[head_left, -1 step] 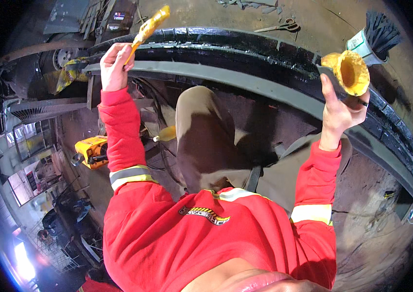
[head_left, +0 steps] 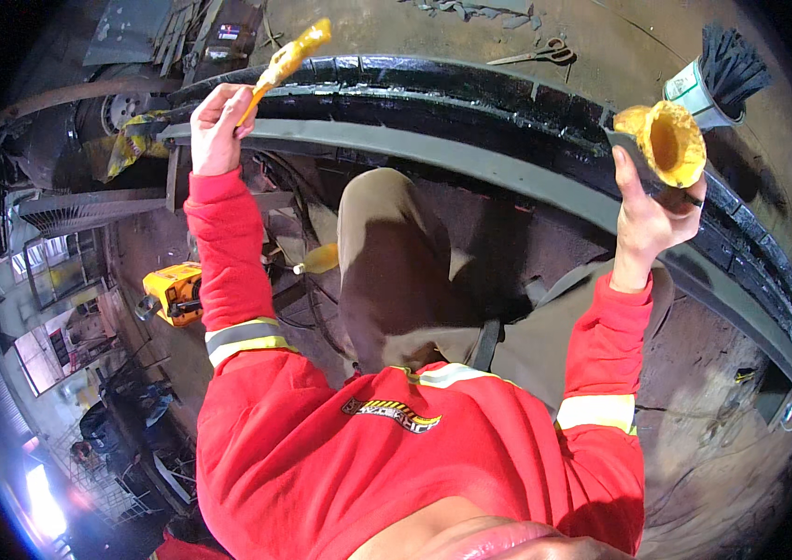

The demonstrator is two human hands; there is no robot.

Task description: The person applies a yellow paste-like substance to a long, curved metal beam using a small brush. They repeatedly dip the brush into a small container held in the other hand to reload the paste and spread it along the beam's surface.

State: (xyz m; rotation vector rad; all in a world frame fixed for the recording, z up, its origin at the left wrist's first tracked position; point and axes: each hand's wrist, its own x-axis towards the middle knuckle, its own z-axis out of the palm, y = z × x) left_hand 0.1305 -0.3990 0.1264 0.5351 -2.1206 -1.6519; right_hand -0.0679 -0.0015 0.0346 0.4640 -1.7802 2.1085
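Note:
My left hand (head_left: 217, 131) is raised at the upper left, its fingers closed round the handle of a brush (head_left: 287, 60). Thick yellow paste covers the brush's far end, so I cannot make out its bristles. At the upper right, my right hand (head_left: 654, 217) grips a yellow-caked cup (head_left: 672, 145), its thumb along a dark part of the side. The cup's open mouth shows, but its contents are not clear. Between and beyond the hands runs a long black strip (head_left: 433, 93) with glossy wet-looking patches, beside a grey metal beam (head_left: 396, 147). Both hands are above the beam.
Large scissors (head_left: 545, 54) lie on the floor beyond the strip, near a white container (head_left: 690, 94) of black strips. A yellow machine (head_left: 172, 293) stands left of my knee, with a yellowish bottle (head_left: 319, 259) and dark cables beside it. Scrap metal (head_left: 102, 201) fills the left.
The brush and the cup have shifted very slightly in view. Both hands keep their hold.

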